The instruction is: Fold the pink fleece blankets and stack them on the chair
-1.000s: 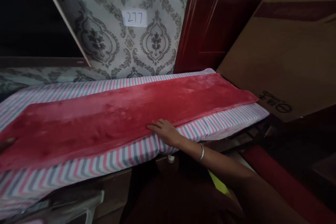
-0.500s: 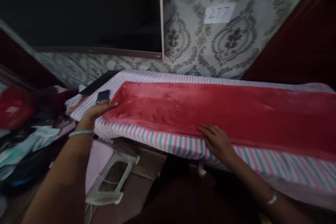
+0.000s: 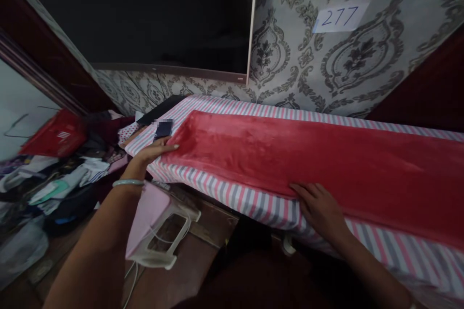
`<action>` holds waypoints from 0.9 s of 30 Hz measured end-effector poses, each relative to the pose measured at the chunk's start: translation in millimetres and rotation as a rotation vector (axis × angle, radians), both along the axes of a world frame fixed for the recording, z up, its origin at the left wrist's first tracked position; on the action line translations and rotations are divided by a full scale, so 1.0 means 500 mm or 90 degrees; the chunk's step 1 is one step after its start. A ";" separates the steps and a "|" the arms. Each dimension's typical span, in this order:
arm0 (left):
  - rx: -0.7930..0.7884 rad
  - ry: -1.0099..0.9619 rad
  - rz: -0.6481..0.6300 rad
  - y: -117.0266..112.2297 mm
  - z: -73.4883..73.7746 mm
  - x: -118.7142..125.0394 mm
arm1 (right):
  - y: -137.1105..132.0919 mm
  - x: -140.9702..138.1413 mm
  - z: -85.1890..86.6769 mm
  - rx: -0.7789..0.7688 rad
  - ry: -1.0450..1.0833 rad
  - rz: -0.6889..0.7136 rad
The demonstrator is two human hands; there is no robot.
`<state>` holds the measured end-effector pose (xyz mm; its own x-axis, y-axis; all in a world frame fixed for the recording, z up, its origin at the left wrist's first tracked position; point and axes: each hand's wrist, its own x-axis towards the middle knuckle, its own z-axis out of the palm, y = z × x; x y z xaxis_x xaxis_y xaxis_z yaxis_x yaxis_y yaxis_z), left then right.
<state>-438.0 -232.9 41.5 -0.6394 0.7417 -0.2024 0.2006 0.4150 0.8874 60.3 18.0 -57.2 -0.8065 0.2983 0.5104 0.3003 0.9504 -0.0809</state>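
Note:
A long folded red cloth [image 3: 253,149], soft and slightly shiny, lies on a striped pink, grey and white cover [image 3: 217,184]. My left hand [image 3: 154,150] rests at the cloth's left end with its thumb stretched out over the corner, open. On the front edge, near the middle, my right hand [image 3: 322,207] lies with its fingers extended on the red fabric, also open. Just beyond my left fingers is a dark phone-like object [image 3: 164,129], partly blurred. The cloth's right end runs out of view.
Behind the cover a large dark screen [image 3: 163,14] hangs on patterned wallpaper, beside a paper marked 277 [image 3: 340,17]. Below stands a white and pink plastic stool [image 3: 148,212] with a cable. A pile of clothes [image 3: 79,178] and a red bag [image 3: 58,133] lie at left.
The view has swung left, so everything sits further right and more of the clothes pile shows. Both hands stay at about the same spots on the red cloth.

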 end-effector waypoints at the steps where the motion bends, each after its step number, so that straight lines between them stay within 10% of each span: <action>1: 0.037 -0.022 0.003 -0.001 0.000 0.009 | 0.001 0.000 -0.001 0.000 0.001 0.001; 5: 0.086 -0.002 0.073 0.002 0.005 0.014 | 0.005 0.002 -0.003 -0.006 0.012 0.022; 12: -0.227 0.293 0.148 0.005 -0.020 -0.007 | 0.008 0.002 -0.004 0.021 0.019 0.022; 27: -0.167 0.235 0.220 -0.050 -0.028 0.063 | 0.018 0.001 -0.007 -0.083 0.061 0.045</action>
